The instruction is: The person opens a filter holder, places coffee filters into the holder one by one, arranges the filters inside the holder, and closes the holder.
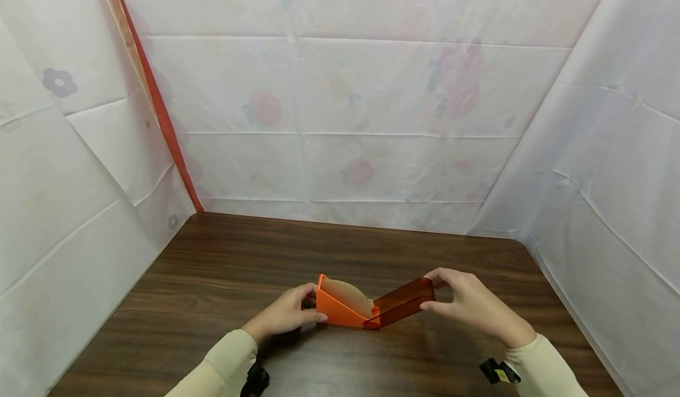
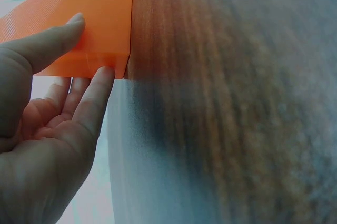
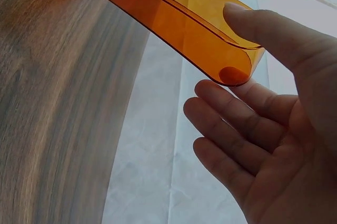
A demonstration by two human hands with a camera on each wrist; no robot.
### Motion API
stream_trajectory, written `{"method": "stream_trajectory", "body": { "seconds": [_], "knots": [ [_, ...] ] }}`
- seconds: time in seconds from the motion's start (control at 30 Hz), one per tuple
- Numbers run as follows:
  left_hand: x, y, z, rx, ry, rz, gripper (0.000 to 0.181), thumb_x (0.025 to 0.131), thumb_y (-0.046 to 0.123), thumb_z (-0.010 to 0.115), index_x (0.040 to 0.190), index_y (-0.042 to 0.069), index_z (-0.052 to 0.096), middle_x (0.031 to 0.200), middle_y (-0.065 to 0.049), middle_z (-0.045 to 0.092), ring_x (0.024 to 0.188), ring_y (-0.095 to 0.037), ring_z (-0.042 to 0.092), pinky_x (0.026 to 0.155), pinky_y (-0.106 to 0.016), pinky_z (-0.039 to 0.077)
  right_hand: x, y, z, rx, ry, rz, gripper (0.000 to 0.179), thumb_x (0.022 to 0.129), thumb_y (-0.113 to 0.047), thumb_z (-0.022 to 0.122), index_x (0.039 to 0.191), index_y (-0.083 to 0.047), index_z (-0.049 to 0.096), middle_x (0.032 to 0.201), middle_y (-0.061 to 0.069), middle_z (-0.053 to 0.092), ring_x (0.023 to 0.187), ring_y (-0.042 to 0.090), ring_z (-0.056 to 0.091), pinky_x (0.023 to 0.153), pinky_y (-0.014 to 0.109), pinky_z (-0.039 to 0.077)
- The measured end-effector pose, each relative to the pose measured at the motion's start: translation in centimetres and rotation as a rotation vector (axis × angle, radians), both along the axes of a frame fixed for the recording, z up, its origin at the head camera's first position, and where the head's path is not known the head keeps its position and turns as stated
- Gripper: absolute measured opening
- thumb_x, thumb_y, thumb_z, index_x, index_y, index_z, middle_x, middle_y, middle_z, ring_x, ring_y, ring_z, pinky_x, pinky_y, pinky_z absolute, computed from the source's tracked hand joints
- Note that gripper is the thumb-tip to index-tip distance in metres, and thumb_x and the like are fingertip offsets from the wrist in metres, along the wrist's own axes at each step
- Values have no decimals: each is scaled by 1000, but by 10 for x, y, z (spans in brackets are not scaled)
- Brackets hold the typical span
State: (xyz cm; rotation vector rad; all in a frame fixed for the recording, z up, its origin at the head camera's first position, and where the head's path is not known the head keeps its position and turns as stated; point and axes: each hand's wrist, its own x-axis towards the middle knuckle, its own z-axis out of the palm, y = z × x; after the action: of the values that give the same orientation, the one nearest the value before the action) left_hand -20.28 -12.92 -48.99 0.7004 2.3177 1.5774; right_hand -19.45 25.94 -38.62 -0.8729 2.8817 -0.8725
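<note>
An orange wedge-shaped plastic box (image 1: 340, 308) stands on the table, its see-through amber lid (image 1: 404, 302) swung out to the right and sloping upward. Tan, rounded, paper-like sheets (image 1: 347, 295) show inside the box. My left hand (image 1: 289, 310) holds the box's tall left end, thumb on its near face and fingertips at the end wall, as the left wrist view shows. With thumb and fingertips, my right hand (image 1: 467, 302) pinches the free end of the lid. In the right wrist view the other fingers of that hand spread below the lid (image 3: 179, 24).
The table (image 1: 239, 267) has a dark wood-grain top. White printed sheets hang behind it (image 1: 329, 120) and along both sides. An orange strip (image 1: 159, 102) runs down the back left corner. Black wrist straps (image 1: 499, 371) sit at the cream sleeves.
</note>
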Motion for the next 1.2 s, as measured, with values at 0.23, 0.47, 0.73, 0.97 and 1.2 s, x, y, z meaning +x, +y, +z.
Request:
{"method": "stream_trajectory", "body": {
  "seconds": [0.23,0.47,0.73,0.97,1.2],
  "knots": [
    [1,0,1,5,-17,8,32,90,16,78,114,7,60,108,-2,67,105,-21,65,84,-31,54,-1,-7,2,-7,21,12,40,85,-47,79,114,-22,65,99,-20,66,94,3,64,81,35,55],
    [1,0,1,-2,-7,4,32,90,16,78,114,6,60,108,-2,67,105,-22,65,86,-31,54,-3,-17,5,-50,29,42,36,86,-43,79,114,-23,64,100,-19,66,96,4,64,83,38,55],
    [1,1,2,-5,-4,0,31,90,16,78,114,7,60,109,-2,67,105,-22,65,85,-33,54,-7,-27,8,-74,32,76,36,88,-41,78,115,-22,64,102,-18,66,97,4,65,84,35,55],
    [0,0,0,-1,0,2,32,90,16,78,114,7,60,108,-2,67,105,-22,65,86,-33,54,-10,-38,7,-97,45,93,37,88,-43,77,116,-22,64,103,-18,65,96,3,64,84,34,55],
    [0,0,-1,-17,13,5,32,90,17,78,114,6,60,108,-2,67,104,-22,65,85,-31,54,-14,-60,4,-157,47,140,37,88,-38,79,117,-22,62,102,-17,65,93,4,63,83,36,55]
  ]
}}
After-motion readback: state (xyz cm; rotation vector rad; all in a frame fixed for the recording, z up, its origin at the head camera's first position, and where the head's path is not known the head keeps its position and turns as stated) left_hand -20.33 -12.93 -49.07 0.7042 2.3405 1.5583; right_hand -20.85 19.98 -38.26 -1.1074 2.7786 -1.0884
